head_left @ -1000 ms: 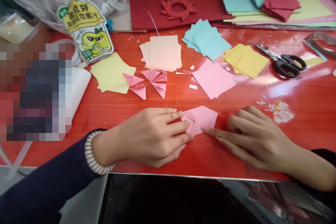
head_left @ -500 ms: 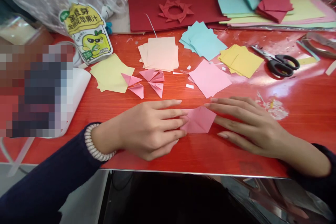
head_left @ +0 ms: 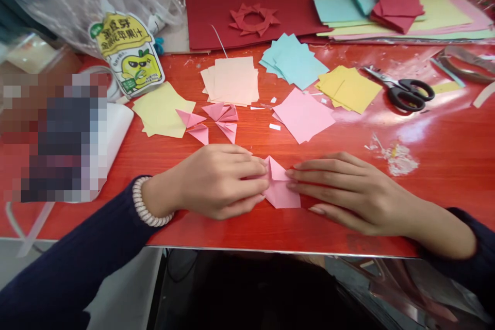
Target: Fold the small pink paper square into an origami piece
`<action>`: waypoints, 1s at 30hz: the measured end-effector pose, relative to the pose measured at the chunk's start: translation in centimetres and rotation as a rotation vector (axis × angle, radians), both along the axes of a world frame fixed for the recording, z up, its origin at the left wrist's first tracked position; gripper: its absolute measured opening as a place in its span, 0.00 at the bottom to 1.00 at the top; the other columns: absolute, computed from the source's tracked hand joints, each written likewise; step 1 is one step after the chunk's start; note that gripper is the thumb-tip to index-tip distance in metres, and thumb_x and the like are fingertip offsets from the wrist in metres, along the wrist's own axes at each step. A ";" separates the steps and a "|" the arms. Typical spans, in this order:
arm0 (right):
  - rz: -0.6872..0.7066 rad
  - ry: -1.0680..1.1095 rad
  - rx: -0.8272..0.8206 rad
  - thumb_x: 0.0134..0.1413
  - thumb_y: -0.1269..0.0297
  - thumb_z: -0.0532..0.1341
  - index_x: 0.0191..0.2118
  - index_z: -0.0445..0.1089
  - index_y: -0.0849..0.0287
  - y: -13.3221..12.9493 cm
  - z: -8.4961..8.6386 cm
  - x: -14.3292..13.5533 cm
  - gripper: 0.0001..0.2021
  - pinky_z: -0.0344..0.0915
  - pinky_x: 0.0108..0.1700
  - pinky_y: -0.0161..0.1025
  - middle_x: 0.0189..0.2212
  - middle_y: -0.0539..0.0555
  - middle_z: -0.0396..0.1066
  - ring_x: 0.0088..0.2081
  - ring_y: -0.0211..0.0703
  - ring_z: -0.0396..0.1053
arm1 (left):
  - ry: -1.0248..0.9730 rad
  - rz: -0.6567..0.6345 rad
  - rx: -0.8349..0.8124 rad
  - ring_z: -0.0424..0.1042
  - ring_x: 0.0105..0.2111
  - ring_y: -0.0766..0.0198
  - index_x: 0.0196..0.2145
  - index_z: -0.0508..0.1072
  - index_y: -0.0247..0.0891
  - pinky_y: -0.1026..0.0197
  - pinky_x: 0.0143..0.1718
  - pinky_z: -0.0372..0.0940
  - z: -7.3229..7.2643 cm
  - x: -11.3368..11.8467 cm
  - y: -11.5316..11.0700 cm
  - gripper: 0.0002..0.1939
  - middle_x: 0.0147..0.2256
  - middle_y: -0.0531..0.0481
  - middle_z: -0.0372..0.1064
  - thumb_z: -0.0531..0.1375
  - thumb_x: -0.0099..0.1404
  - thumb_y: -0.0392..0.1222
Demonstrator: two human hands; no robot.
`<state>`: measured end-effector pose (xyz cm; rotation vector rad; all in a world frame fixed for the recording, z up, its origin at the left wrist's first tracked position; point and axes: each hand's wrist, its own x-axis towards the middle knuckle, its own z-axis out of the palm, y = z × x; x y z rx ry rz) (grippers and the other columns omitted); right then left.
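A partly folded sheet of pink origami paper point(head_left: 284, 196) lies on the red table between my hands, with a folded flap on its upper part. My left hand point(head_left: 224, 180) grips its left edge, fingers together, the thumb hidden. From the right, my right hand point(head_left: 344, 191) holds the flap at its fingertips; its lower fingers are slightly apart on the table side. Just beyond my left hand lie several small folded pink paper pieces point(head_left: 220, 113). A stack of pink square sheets point(head_left: 303, 116) rests past the gap between the hands.
Stacks of yellow-green point(head_left: 164, 111), peach point(head_left: 234, 80), blue point(head_left: 294, 59) and yellow squares point(head_left: 351, 87) spread across the table. Black-handled scissors point(head_left: 410, 93) lie right, near paper scraps point(head_left: 402, 157). A red paper ring point(head_left: 253, 19) sits on red sheets; a drink pouch point(head_left: 129, 56) stands left.
The pink paper has turned and a flap is now folded over its upper part. My right hand has moved left onto the paper, and the left-hand fingers have drawn closer together.
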<state>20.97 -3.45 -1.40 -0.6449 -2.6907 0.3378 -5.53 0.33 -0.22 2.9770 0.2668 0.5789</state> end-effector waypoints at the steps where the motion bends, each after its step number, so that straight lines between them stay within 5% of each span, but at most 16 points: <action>1: -0.003 0.006 -0.004 0.56 0.69 0.57 0.51 0.63 0.64 -0.1 0.0 0.0 0.16 0.62 0.50 0.49 0.47 0.59 0.70 0.53 0.49 0.62 | 0.006 -0.005 0.002 0.73 0.41 0.61 0.38 0.72 0.34 0.58 0.44 0.70 0.0 0.0 0.0 0.09 0.41 0.45 0.73 0.55 0.62 0.39; 7: 0.005 -0.035 0.062 0.57 0.70 0.56 0.57 0.55 0.67 0.1 -0.2 -0.6 0.22 0.58 0.56 0.49 0.55 0.63 0.62 0.60 0.47 0.52 | -0.007 -0.001 -0.015 0.73 0.41 0.60 0.36 0.72 0.34 0.57 0.43 0.70 -0.1 0.0 0.1 0.08 0.40 0.45 0.73 0.55 0.62 0.38; 12: -0.022 -0.075 0.055 0.57 0.72 0.56 0.60 0.51 0.70 0.1 -0.6 -0.8 0.26 0.57 0.57 0.45 0.55 0.62 0.62 0.57 0.44 0.58 | 0.003 0.007 -0.009 0.72 0.42 0.59 0.36 0.72 0.33 0.57 0.44 0.70 -0.1 0.0 0.1 0.08 0.40 0.44 0.73 0.55 0.62 0.37; 21: -0.148 -0.011 0.232 0.56 0.74 0.56 0.51 0.63 0.72 0.1 0.0 -3.3 0.17 0.65 0.39 0.43 0.39 0.61 0.72 0.39 0.47 0.68 | 0.005 0.011 -0.077 0.71 0.44 0.58 0.40 0.72 0.34 0.56 0.43 0.70 -0.3 -0.2 0.2 0.10 0.40 0.45 0.73 0.55 0.62 0.36; 30: -0.223 0.018 0.252 0.52 0.72 0.60 0.48 0.65 0.70 -0.1 -0.5 -3.5 0.16 0.67 0.41 0.41 0.40 0.60 0.72 0.40 0.45 0.69 | 0.027 0.028 -0.103 0.71 0.44 0.59 0.42 0.72 0.35 0.57 0.44 0.70 -0.5 -0.2 0.0 0.11 0.41 0.45 0.72 0.54 0.63 0.37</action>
